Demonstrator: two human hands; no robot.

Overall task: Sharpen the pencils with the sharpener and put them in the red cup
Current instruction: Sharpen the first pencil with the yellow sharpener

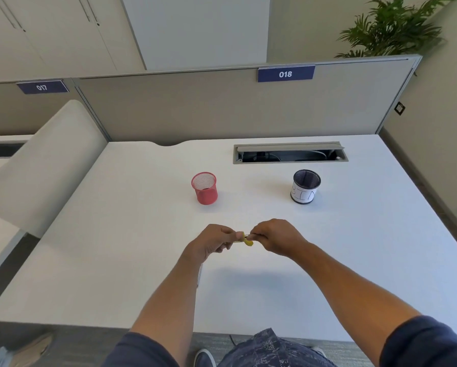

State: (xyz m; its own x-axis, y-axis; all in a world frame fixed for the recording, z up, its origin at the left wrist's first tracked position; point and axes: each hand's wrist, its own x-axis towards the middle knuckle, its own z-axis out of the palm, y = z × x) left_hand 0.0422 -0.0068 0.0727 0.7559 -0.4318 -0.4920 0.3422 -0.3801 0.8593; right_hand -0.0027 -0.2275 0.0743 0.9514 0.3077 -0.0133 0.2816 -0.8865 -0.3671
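Mid-sharpening: left hand [213, 242] pinches the pencil [235, 241], right hand [275, 238] pinches the yellow sharpener [248, 242], both grips closed, held above the bench [116, 260]. Another pencil [199, 275] seems to lie under the left wrist. Red cup [204, 188] farther back looks empty; nothing delivered yet, I'd judge.

On the desk [354, 247] the two hands meet at the middle: left hand [214, 243] at nine o'clock of the sharpener [248, 242], right hand [276, 237] at three. The mesh cup [204, 192] stands at eleven o'clock of them, the labelled cup [304, 190] at one. The cable hatch [290, 152] lies behind, before the partition [222, 109].
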